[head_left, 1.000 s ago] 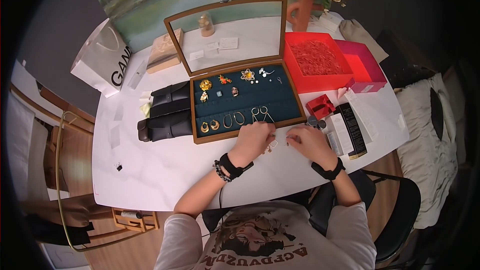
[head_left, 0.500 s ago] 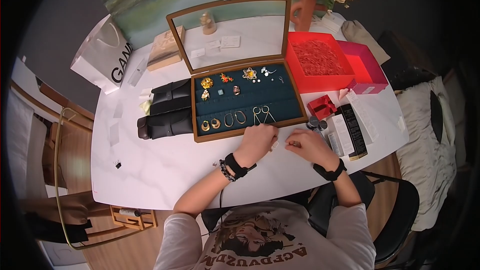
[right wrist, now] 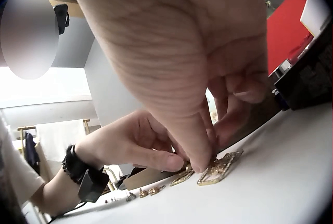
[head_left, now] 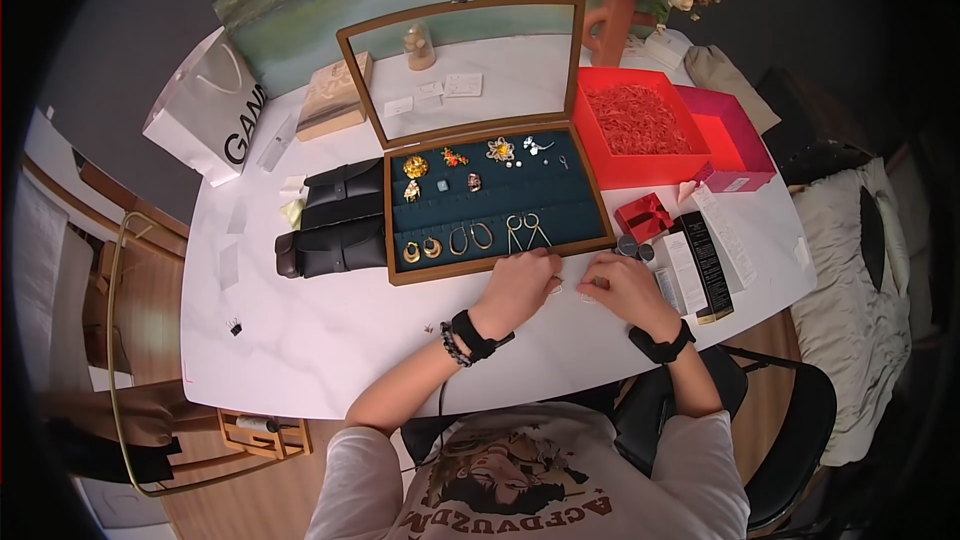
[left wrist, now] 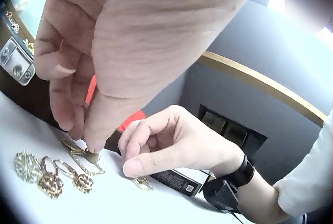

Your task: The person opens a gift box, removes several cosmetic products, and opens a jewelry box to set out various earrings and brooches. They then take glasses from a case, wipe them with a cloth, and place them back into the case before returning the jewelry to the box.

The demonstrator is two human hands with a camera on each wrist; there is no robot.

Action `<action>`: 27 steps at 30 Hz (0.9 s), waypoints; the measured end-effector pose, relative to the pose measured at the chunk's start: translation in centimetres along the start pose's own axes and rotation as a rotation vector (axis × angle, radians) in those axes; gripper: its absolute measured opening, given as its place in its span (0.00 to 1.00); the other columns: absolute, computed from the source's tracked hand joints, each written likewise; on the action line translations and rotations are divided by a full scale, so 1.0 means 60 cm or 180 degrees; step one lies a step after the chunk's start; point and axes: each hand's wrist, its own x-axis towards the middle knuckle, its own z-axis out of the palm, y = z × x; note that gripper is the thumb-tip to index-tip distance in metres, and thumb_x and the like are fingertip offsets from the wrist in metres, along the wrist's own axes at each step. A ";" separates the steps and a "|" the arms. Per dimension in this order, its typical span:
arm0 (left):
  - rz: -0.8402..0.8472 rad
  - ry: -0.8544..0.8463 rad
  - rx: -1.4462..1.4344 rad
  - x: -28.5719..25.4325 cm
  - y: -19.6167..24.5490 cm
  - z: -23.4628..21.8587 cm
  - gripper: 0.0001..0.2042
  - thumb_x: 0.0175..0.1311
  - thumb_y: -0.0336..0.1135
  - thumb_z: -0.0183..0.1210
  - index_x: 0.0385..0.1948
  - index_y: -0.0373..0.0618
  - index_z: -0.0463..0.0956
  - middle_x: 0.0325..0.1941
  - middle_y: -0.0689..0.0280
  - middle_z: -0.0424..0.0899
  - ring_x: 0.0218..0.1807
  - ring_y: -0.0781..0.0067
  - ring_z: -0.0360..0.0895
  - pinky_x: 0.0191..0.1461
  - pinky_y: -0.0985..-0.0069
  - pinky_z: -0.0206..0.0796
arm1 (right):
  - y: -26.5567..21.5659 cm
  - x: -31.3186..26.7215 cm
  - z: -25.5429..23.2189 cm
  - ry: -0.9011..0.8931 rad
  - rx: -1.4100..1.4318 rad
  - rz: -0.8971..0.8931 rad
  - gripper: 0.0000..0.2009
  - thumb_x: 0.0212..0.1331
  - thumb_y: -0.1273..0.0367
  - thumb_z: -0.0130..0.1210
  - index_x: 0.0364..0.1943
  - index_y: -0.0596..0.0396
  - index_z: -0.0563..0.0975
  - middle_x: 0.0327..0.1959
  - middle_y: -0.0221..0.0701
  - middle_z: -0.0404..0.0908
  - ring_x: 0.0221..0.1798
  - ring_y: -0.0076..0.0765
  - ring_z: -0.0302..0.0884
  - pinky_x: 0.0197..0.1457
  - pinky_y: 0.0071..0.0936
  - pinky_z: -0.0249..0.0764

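Note:
In front of a wooden jewelry box [head_left: 497, 266], both hands are low over the white table. My left hand [head_left: 515, 292] pinches a gold square-framed earring [left wrist: 100, 172] between thumb and finger, close over the tabletop. To the right, my right hand [head_left: 628, 292] holds the matching gold earring [right wrist: 221, 169] at its top, thumb and fingertips together. By the left hand lie two gold flower-shaped earrings [left wrist: 51, 185] and a pale green crystal piece [left wrist: 25, 167]. Brooches, rings and pairs of earrings [head_left: 481, 234] sit on the box's dark teal lining.
The box's framed glass lid [head_left: 357, 90] stands raised. Black cases [head_left: 343, 247] lie at its left; a red box [head_left: 640, 168] with shredded filling stands at its right. Near the right hand are a small red gift box [head_left: 643, 215], dark-capped bottles and slim cartons [head_left: 705, 265].
Both hands have shifted slightly right and nearer the body, the right hand more, so the gap between them is a little wider. Both stay just in front of the jewelry box.

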 end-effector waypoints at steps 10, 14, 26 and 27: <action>0.0111 0.0097 0.0080 0.015 0.013 0.012 0.06 0.65 0.35 0.64 0.32 0.45 0.85 0.35 0.61 0.86 0.35 0.54 0.87 0.38 0.61 0.78 | 0.044 0.015 -0.009 0.0094 0.0863 0.0275 0.04 0.65 0.72 0.65 0.38 0.59 0.85 0.32 0.31 0.87 0.32 0.23 0.81 0.35 0.23 0.73; 0.0127 0.0066 0.0101 0.021 0.007 0.036 0.04 0.63 0.33 0.63 0.31 0.46 0.84 0.34 0.61 0.86 0.35 0.55 0.87 0.38 0.62 0.78 | 0.035 0.024 -0.026 0.0341 0.1960 0.0515 0.06 0.70 0.72 0.63 0.42 0.61 0.84 0.35 0.28 0.88 0.32 0.16 0.79 0.33 0.17 0.72; 0.0080 -0.0089 -0.0051 0.013 0.007 0.032 0.03 0.60 0.32 0.67 0.31 0.46 0.83 0.31 0.62 0.87 0.37 0.55 0.87 0.39 0.61 0.77 | 0.066 0.135 0.002 0.0025 0.2554 0.0416 0.09 0.71 0.67 0.63 0.44 0.61 0.84 0.34 0.26 0.87 0.27 0.15 0.77 0.28 0.16 0.72; 0.0050 -0.0106 -0.0019 0.012 0.007 0.030 0.03 0.60 0.32 0.67 0.31 0.46 0.83 0.31 0.62 0.87 0.37 0.55 0.87 0.39 0.62 0.77 | 0.075 0.146 0.013 0.0028 0.2549 0.0413 0.09 0.71 0.67 0.63 0.44 0.61 0.84 0.34 0.26 0.87 0.27 0.15 0.77 0.28 0.16 0.72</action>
